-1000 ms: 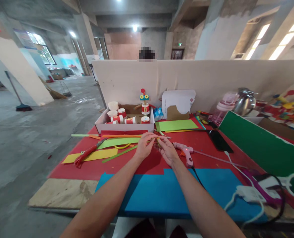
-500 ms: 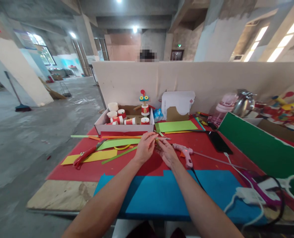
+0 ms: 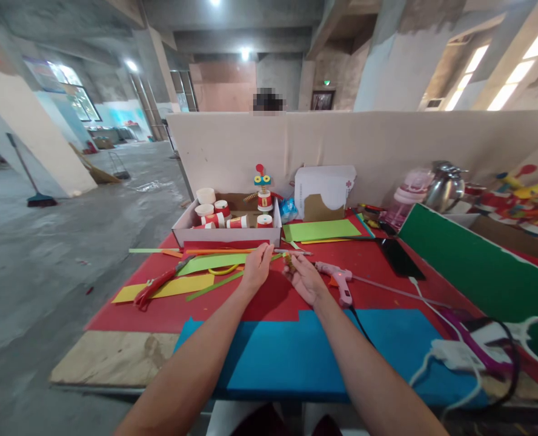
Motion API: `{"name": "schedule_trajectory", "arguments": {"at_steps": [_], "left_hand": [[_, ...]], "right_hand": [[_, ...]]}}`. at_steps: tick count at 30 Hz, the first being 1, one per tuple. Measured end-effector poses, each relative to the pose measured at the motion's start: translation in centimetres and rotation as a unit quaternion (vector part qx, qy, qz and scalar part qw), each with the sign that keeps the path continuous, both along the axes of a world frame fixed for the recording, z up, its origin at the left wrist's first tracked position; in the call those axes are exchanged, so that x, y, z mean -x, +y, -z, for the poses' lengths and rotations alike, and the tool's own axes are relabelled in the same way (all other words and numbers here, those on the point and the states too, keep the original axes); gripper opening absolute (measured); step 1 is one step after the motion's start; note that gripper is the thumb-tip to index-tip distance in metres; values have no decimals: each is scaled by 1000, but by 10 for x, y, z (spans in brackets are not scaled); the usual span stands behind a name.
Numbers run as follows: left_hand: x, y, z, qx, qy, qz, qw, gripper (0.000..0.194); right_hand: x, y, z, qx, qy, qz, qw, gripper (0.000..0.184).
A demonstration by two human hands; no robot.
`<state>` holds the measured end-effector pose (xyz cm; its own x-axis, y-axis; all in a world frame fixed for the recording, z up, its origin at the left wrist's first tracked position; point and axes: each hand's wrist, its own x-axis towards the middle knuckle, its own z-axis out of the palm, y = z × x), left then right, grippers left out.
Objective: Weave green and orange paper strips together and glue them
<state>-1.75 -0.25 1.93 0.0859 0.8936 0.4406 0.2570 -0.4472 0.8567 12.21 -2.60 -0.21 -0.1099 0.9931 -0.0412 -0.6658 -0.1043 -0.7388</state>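
My right hand (image 3: 306, 278) pinches a small, yellow-green folded paper piece (image 3: 288, 261) between thumb and fingertips. To its left, a short gap away, is my left hand (image 3: 257, 266). Its fingers are stretched out, and I make out nothing gripped in them. A narrow green paper strip (image 3: 214, 286) runs up from the table behind the left hand and shows again beside the folded piece. Whether the two are joined is unclear. Just right of my right hand lies a pink hot glue gun (image 3: 340, 282) with its light on.
Red-handled scissors (image 3: 153, 286) lie on a yellow paper sheet (image 3: 191, 286) at left. Behind stands a box (image 3: 228, 237) of paper cups with a paper-cup figure (image 3: 264, 198). At right are a phone (image 3: 401, 259), cables, a power strip (image 3: 460, 356) and a green board (image 3: 478, 284).
My left hand has drawn left, away from my right hand, leaving a gap. The folded paper piece now shows more plainly in my right hand, which has barely moved.
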Motion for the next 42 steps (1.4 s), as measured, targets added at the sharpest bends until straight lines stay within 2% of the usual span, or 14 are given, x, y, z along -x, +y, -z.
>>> {"name": "schedule_trajectory", "arguments": {"at_steps": [3, 6, 8, 11, 15, 18, 21, 25, 30, 35, 42], "left_hand": [[-1, 0, -1, 65, -54, 18, 996, 38], [-3, 0, -1, 130, -136, 111, 976, 25], [-5, 0, 0, 149, -161, 161, 962, 30], [-6, -1, 1, 106, -154, 149, 971, 27], [-5, -2, 2, -33, -66, 73, 995, 13], [-4, 0, 4, -102, -6, 38, 994, 11], [-4, 1, 8, -139, 43, 30, 989, 11], [-5, 2, 11, -151, 77, 27, 985, 14], [-8, 3, 14, -131, 56, 39, 989, 14], [-8, 2, 15, -120, 64, 63, 989, 13], [-6, -3, 9, -130, 141, 113, 975, 25]], "right_hand": [[0, 0, 0, 4, 3, -10, 1000, 25], [0, 0, 0, -3, -2, -20, 1000, 26], [0, 1, 2, -3, -6, -15, 1000, 27], [0, 3, 3, 4, -7, 15, 1000, 27], [0, 3, 4, 8, -19, 33, 999, 25], [0, 2, 3, 8, -35, 34, 999, 23], [2, 1, 2, 9, -46, 31, 998, 23], [2, -1, -1, 11, -52, 20, 998, 28], [1, -1, -2, 18, -73, 20, 997, 31], [2, 0, -2, -10, -92, 39, 995, 30], [1, 2, 2, -24, -107, 68, 992, 33]]}}
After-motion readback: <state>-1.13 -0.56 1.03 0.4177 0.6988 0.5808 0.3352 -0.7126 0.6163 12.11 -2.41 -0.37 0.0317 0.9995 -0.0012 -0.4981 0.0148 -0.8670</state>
